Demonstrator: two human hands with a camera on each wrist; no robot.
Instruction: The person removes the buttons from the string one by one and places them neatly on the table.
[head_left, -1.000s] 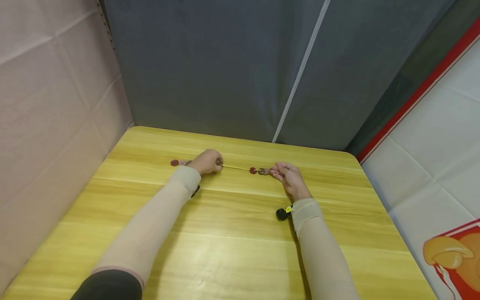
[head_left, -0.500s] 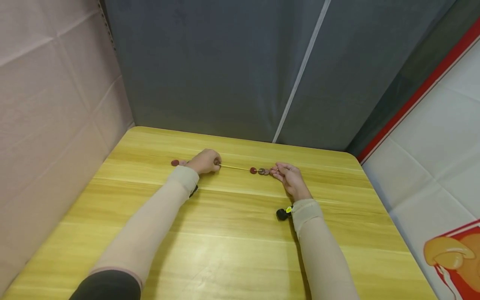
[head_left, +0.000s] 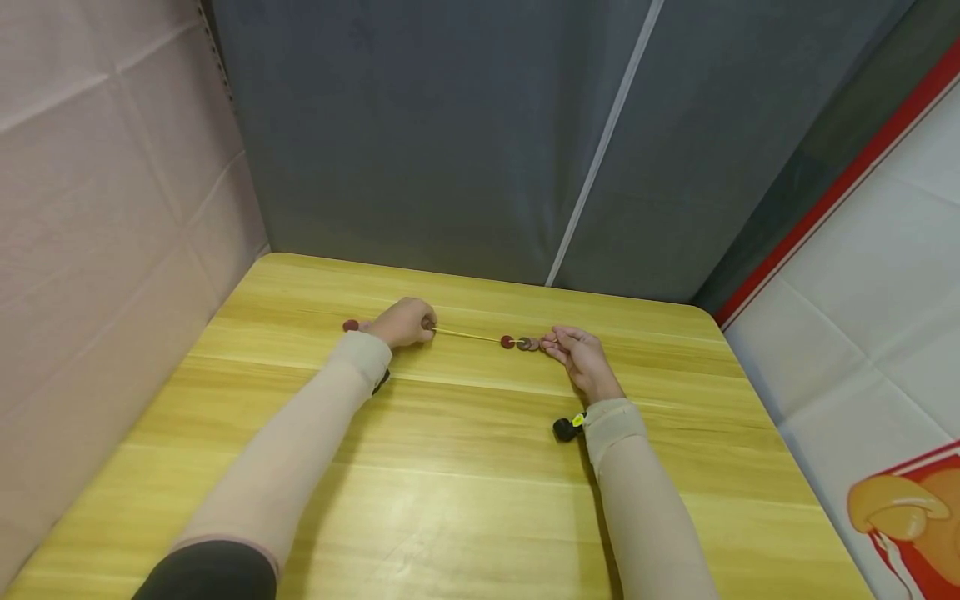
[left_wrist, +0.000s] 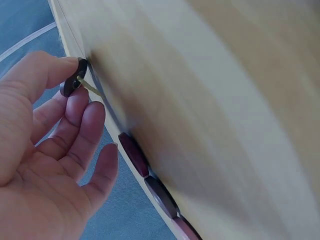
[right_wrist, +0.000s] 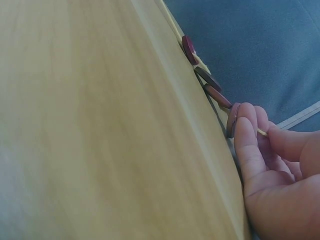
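Observation:
A thin yellow strand [head_left: 468, 335] runs straight between my two hands above the wooden table [head_left: 465, 483]. My left hand [head_left: 427, 327] pinches a dark disc bead [left_wrist: 74, 84] on the strand's left end between thumb and forefinger [left_wrist: 80, 102]. My right hand [head_left: 551, 342] pinches the right end, with its fingertips [right_wrist: 244, 131] on a dark red bead [right_wrist: 233, 119]. Three more dark red beads [right_wrist: 206, 76] sit on the strand just left of that hand, also seen as beads [head_left: 517, 342] in the head view.
Loose dark red beads [head_left: 350, 325] lie on the table left of my left hand, close by in the left wrist view [left_wrist: 134, 154]. A grey cloth wall [head_left: 480, 133] stands right behind the table's far edge. A black wrist camera [head_left: 564, 428] sits by my right wrist.
My left hand has slid a little to the left along the strand. The right hand and its beads have stayed in place.

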